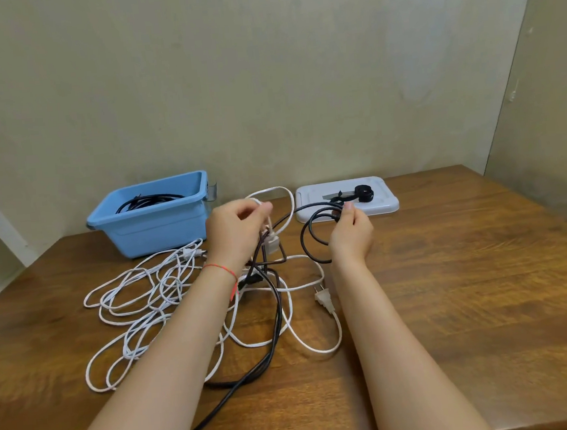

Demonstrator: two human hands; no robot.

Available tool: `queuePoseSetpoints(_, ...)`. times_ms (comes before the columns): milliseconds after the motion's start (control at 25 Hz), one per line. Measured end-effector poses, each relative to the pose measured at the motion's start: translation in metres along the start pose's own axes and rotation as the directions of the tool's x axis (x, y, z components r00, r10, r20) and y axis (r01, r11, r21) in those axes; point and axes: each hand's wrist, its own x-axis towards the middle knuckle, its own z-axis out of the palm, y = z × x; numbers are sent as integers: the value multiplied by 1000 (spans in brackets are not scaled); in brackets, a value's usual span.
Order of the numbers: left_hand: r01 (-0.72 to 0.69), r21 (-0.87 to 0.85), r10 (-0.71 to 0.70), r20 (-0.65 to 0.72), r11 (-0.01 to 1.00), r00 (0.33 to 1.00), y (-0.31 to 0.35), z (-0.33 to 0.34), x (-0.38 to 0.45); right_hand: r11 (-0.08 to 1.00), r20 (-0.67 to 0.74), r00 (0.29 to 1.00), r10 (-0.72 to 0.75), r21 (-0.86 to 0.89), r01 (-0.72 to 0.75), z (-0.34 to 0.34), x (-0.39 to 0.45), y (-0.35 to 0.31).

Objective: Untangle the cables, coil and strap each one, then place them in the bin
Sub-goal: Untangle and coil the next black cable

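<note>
Meanwhile left hand pinches white cable, right hand pinches black cable.

Plain home room: wooden table against bare beige wall

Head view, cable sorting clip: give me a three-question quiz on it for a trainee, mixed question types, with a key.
1. True or false: the blue bin already has a black cable in it.
2. What does the right hand grip? A) white plug B) black cable loop C) the straps
3. Fill in: the black straps lie on a white ____ at the back of the table.

Key
1. True: a dark coil shows inside the bin.
2. B: the right hand pinches the black cable loop, while the left hand lifts white cable. The white plug lies loose on the table.
3. Tray.
</note>
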Motion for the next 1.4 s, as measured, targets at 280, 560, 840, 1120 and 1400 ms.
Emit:
queuePoseSetpoints(280, 364, -835, -392, 198, 412, 898, -7, -18, 33, 999, 53, 998, -32, -32, 33, 2, -7, -3)
queuePoseSetpoints(560, 429, 104, -423, -75, 897, 903, -40, -25, 26, 998, 72, 996, -58, -25, 60, 5, -7, -2)
queuePoseSetpoints(840, 143, 201, -224, 475, 969, 851, -13, 5, -1, 989, 141, 989, 54, 131, -72, 9, 0, 0)
queuePoseSetpoints(1120, 553, -198, -356, 582, 810, 731, -22, 0, 4, 989, 202, 977, -62, -120, 88, 10, 1, 7)
queuePoseSetpoints(1400, 464, -289, -289, 486, 838, 825, -17, 6, 3, 978, 275, 959, 62, 175, -113, 22, -15, 1)
